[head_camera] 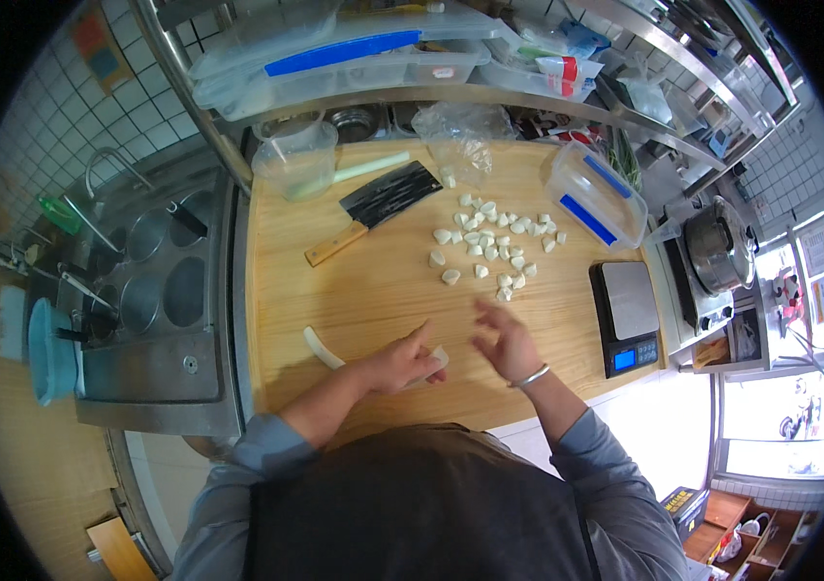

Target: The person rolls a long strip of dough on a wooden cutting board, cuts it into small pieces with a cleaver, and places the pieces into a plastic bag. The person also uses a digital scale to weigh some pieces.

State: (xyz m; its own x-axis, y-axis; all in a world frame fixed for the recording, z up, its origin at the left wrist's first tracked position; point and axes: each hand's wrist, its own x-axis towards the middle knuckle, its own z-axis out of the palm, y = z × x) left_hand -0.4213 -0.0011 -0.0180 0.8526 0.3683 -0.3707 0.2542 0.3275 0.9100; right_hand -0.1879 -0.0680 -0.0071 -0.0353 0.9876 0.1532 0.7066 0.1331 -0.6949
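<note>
My left hand [404, 363] is closed around a long white strip that looks like dough or rice cake. Its curved far end [321, 347] comes out left of my forearm, and a short end [441, 356] shows at the fingertips. My forearm hides the middle of the strip. To the right, my right hand [506, 341] is raised over the wooden board [288, 298], fingers apart and holding nothing. Beyond both hands lie many small white chunks [488, 236], scattered singly and in a loose cluster. A cleaver [390, 196] with a wooden handle rests left of them.
Behind the cleaver are a green-white stalk [372, 167] and a clear plastic tub [299, 160]. A crumpled plastic bag [466, 138], clear box [597, 196] and digital scale [626, 298] edge the board. At left stands a multi-well cooker [143, 290]; a steel shelf [412, 94] overhangs the back.
</note>
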